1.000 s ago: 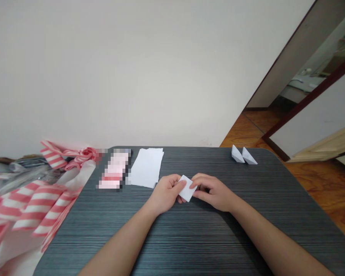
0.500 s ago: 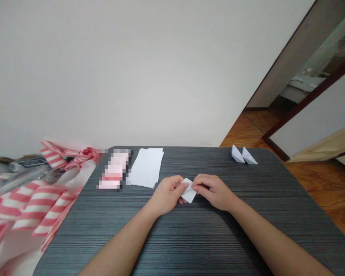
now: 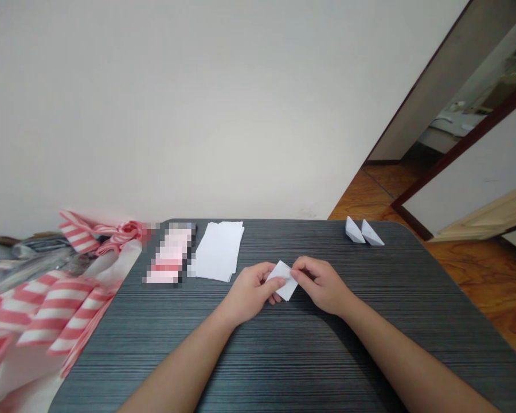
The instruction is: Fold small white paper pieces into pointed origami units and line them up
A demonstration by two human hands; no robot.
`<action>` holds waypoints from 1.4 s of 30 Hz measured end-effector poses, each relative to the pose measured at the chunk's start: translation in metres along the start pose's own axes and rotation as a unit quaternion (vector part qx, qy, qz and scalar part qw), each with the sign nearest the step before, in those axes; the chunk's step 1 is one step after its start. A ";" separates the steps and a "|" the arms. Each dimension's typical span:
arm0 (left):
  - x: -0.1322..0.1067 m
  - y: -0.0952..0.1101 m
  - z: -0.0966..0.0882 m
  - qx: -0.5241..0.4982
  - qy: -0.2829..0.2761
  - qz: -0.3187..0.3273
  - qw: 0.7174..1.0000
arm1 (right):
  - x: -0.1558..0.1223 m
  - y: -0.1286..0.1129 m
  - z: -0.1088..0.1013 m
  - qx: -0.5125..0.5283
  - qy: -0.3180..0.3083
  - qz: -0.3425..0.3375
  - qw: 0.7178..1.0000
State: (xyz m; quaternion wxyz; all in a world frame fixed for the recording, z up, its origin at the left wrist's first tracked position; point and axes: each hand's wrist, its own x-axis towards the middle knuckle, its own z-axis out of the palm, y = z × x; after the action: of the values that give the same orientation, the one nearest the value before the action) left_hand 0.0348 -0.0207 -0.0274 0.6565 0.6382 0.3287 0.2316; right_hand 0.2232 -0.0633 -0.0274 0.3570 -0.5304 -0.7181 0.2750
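A small folded piece of white paper, roughly diamond-shaped, is held between my two hands above the dark table. My left hand is closed on its left side, thumb flat on top and fingers underneath. At the right corner, my right hand pinches the paper between thumb and fingertips. Two folded white paper boats stand side by side at the table's far right. A stack of white paper sheets lies at the far left.
Left of the sheets is a blurred-out pinkish rectangular item. Red-and-white striped cloth is heaped beyond the table's left edge. A pale wall rises behind the table, with wooden floor to the right.
The folded paper has shifted slightly to the right and shows more of its upper face. The left thumb has slid along it, and the right fingers have moved a little.
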 end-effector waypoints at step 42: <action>-0.002 0.000 -0.002 0.059 0.035 0.006 0.998 | -0.001 0.004 0.004 0.069 0.029 0.048 0.996</action>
State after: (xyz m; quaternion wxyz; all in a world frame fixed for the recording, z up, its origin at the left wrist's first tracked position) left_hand 0.0323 -0.0208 -0.0275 0.6045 0.6694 0.3607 0.2376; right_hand 0.2231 -0.0633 -0.0332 0.3999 -0.5464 -0.6600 0.3255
